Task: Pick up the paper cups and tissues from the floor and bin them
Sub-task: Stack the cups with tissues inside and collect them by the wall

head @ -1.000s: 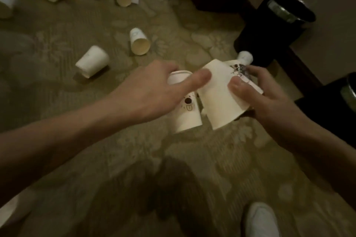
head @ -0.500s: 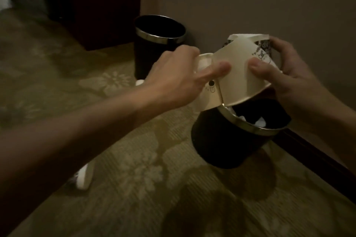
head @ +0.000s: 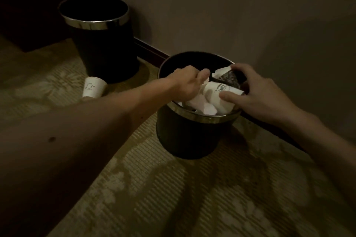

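A black bin with a metal rim stands on the carpet by the wall, holding white cups and tissue. My left hand reaches into its mouth, fingers curled over white paper. My right hand is over the bin's right side, thumb and fingers closed on a white paper cup that lies on its side at rim level. A dark patterned cup sits just behind it, under my right fingertips. One more white paper cup stands upside down on the carpet to the left.
A second, taller black bin stands at the back left beside dark furniture. A wall with a dark skirting board runs behind both bins. Patterned carpet fills the foreground.
The hands carried the cups from above the bin down into its mouth. The view has tilted down and closer to the bin; the cups now rest at rim level.
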Motion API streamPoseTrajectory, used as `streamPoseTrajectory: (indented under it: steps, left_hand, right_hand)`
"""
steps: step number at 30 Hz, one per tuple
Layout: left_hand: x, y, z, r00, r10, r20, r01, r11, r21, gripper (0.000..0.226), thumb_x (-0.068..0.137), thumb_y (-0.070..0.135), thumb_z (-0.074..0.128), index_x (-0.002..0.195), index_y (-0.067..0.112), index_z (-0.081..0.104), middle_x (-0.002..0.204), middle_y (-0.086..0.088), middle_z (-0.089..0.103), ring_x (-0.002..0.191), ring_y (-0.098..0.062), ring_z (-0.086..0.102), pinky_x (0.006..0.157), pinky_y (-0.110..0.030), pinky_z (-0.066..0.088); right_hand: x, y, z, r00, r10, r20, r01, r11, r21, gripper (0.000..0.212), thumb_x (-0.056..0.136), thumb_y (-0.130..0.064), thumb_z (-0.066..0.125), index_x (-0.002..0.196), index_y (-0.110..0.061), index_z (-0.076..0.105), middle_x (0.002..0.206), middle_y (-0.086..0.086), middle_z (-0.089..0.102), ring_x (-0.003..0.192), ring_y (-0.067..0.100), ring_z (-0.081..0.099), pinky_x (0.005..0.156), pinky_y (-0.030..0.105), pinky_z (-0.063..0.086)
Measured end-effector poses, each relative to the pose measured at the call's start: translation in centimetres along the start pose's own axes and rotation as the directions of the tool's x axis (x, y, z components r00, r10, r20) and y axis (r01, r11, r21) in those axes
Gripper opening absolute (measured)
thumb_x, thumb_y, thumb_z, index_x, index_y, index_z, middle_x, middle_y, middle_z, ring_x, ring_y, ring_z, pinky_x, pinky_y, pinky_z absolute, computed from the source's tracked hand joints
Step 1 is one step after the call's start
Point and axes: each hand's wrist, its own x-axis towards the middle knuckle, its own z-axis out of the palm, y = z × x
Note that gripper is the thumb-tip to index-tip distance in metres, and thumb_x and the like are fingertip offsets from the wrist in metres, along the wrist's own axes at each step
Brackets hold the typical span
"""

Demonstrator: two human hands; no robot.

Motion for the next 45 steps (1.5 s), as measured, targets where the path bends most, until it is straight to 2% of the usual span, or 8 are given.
streamPoseTrajectory:
  steps: [6,10,14,19,23,29,35,45]
  left_hand:
    - [-0.1,0.0,-0.2,0.999,0.022,0.045,-0.027,0.994,0.104,0.053,0.107,0.045,0.027,0.117,0.008,0.063,0.113,-0.013,0.067,0.094,-0.026,0.066,0.092,-0.044,0.054]
    - [-3.3,-0.9,-2.7,0.959,0.208,-0.194,-0.194,0.977,0.085,0.044,0.107,0.040,0.033,0.094,0.016,0.067,0.090,-0.002,0.071,0.079,-0.013,0.067,0.075,-0.036,0.054]
    - [-9.5,-5.6,-6.4,0.881,0.279,-0.383,-0.244,0.960,0.137,0.047,0.106,0.040,0.038,0.072,0.017,0.060,0.066,0.003,0.061,0.060,-0.008,0.058,0.058,-0.021,0.045]
    - [-20.0,-15.8,-8.8,0.926,-0.037,-0.375,0.122,0.971,0.207,0.056,0.103,0.047,0.044,0.064,0.008,0.055,0.057,-0.009,0.054,0.051,-0.021,0.051,0.052,-0.037,0.038]
    - [-26.5,-22.7,-8.1,0.840,-0.357,-0.408,0.477,0.845,0.242,0.052,0.098,0.050,0.049,0.066,0.011,0.056,0.055,-0.004,0.051,0.053,-0.020,0.051,0.051,-0.035,0.031]
    - [-31.6,-30.7,-6.1,0.671,-0.679,-0.297,0.733,0.668,0.130,0.049,0.096,0.057,0.049,0.134,0.026,0.052,0.123,-0.012,0.056,0.117,-0.028,0.054,0.095,-0.037,0.043]
    - [-31.5,-33.6,-3.6,0.584,-0.779,-0.228,0.750,0.625,-0.215,0.057,0.099,0.047,0.050,0.151,0.025,0.038,0.152,-0.011,0.041,0.140,-0.025,0.038,0.112,-0.036,0.031]
    - [-32.7,-34.3,-1.8,0.602,-0.758,-0.252,0.678,0.652,-0.339,0.046,0.099,0.042,0.055,0.137,0.017,0.049,0.128,-0.008,0.060,0.112,-0.022,0.059,0.095,-0.037,0.050]
  right_hand:
    - [-0.6,-0.2,0.5,0.998,-0.060,-0.022,0.059,0.997,-0.056,0.061,0.080,-0.079,0.042,0.115,-0.036,0.067,0.113,-0.011,0.068,0.110,0.014,0.060,0.094,0.053,0.047]
    - [-2.7,-2.1,1.3,0.926,-0.232,-0.297,0.262,0.963,0.063,0.020,0.091,-0.046,0.056,0.095,-0.032,0.070,0.090,-0.021,0.062,0.096,0.006,0.054,0.082,0.035,0.043]
    - [-4.8,-7.1,4.5,0.837,-0.371,-0.402,0.471,0.863,0.183,0.012,0.092,-0.039,0.059,0.094,-0.029,0.065,0.088,-0.029,0.053,0.098,0.006,0.051,0.084,0.033,0.043]
    - [-6.0,-14.7,13.6,0.773,-0.602,-0.201,0.633,0.715,0.296,0.016,0.089,-0.034,0.061,0.091,-0.020,0.070,0.089,-0.011,0.064,0.091,0.009,0.055,0.082,0.021,0.040]
    - [-7.0,-19.6,21.4,0.736,-0.669,0.108,0.561,0.691,0.456,0.016,0.092,-0.034,0.062,0.105,-0.027,0.068,0.100,-0.017,0.061,0.096,-0.002,0.053,0.080,0.014,0.041]
    - [-7.7,-25.4,29.8,0.666,-0.637,0.390,0.435,0.755,0.491,0.045,0.089,-0.036,0.067,0.131,-0.027,0.053,0.125,-0.007,0.057,0.114,0.011,0.053,0.090,0.028,0.044]
    - [-7.5,-27.4,34.9,0.575,-0.634,0.517,0.485,0.773,0.409,0.092,0.079,-0.048,0.077,0.153,-0.029,0.026,0.157,-0.004,0.030,0.140,0.017,0.032,0.110,0.038,0.033]
    - [-8.0,-29.3,37.4,0.517,-0.643,0.565,0.726,0.679,0.109,0.089,0.073,-0.056,0.077,0.144,-0.021,0.037,0.139,0.004,0.050,0.125,0.024,0.045,0.104,0.042,0.040]
